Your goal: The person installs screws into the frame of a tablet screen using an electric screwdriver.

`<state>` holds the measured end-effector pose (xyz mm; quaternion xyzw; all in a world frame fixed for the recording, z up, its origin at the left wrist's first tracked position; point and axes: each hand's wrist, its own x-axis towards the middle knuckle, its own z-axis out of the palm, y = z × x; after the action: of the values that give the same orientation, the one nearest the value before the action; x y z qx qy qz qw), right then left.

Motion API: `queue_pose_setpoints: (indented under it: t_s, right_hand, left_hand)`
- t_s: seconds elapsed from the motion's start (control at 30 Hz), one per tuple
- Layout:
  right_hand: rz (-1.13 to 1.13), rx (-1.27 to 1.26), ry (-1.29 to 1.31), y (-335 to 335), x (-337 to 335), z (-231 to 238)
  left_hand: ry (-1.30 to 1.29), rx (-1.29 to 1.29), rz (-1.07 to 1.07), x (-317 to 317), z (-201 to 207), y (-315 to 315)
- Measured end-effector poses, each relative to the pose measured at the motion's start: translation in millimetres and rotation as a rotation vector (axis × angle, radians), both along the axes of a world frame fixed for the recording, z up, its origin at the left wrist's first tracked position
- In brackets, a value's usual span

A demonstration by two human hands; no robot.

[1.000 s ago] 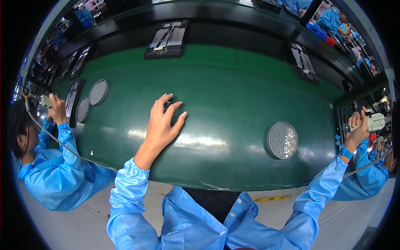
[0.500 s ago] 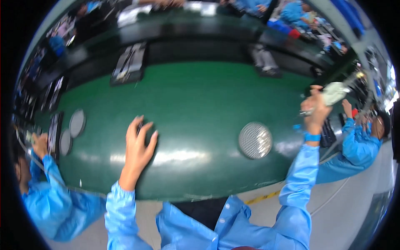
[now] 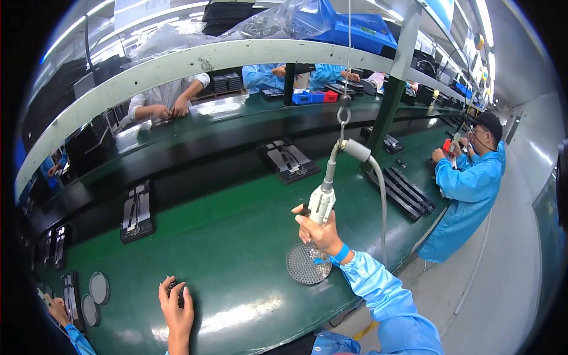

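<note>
1. The right hand (image 3: 319,232), right of frame centre, had its grip closed round the pale handle of a hanging power screwdriver (image 3: 323,198) — the tool stood nearly upright, tilted a little to the right, hung from a hook and cable above, with a grey hose (image 3: 378,195) looping down on its right.
2. Just below that hand a round perforated metal disc (image 3: 306,264) lay flat on the green counter (image 3: 236,236); whether the tool tip touched it could not be told.
3. The left hand (image 3: 177,309), at the lower left of the frame, rested on the counter with fingers curled over a small dark part (image 3: 173,289) — how firmly it was held could not be told.
4. Two grey round discs (image 3: 99,287) lay near the far lower-left edge, beside another person's hand.
5. A black fixture tray (image 3: 137,211) sat on the counter in the left middle, another (image 3: 289,160) above centre, and long black trays (image 3: 403,190) to the right.
6. A co-worker in a blue coat and dark cap (image 3: 470,183) worked at the counter's right end.
</note>
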<state>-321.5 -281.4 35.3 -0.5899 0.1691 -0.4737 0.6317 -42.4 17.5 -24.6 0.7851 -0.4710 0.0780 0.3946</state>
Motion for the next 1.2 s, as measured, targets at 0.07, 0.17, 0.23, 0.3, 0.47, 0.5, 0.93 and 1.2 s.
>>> queue_pose_setpoints:
  t_s: [0.07,0.17,0.23,0.3,0.47,0.5,0.93,1.2]
  right_hand:
    - [-0.104,-0.016,0.016,-2.2,-4.7,4.9]
    - [-0.056,-0.017,0.017,-10.6,-9.9,9.1]
    - [-0.010,-0.021,0.011,-11.6,-7.8,9.4]
    - [0.029,-0.029,0.025,-10.9,-6.2,6.9]
    - [0.018,-0.044,0.069,-8.3,-14.6,1.6]
    - [0.016,-0.027,0.059,-9.2,-13.6,0.3]
    - [-0.084,0.024,0.039,-26.3,-12.6,-10.9]
    - [-0.023,-0.027,0.100,-23.0,-6.7,-16.3]
  left_hand:
    - [-0.173,-0.088,-0.053,7.7,-7.3,1.9]
    - [-0.270,-0.239,-0.053,-9.5,4.6,1.3]
    - [-0.590,-0.369,-0.211,-15.4,10.0,1.7]
    - [-0.793,-0.372,-0.501,-36.3,31.0,-17.7]
    - [-0.313,-0.179,-0.518,-76.1,84.6,-167.3]
    - [-0.084,-0.089,-0.455,-71.7,82.5,-204.9]
    - [0.151,0.570,-0.076,-67.2,13.4,-518.4]
    - [0.746,0.042,0.012,-52.1,2.6,-540.6]
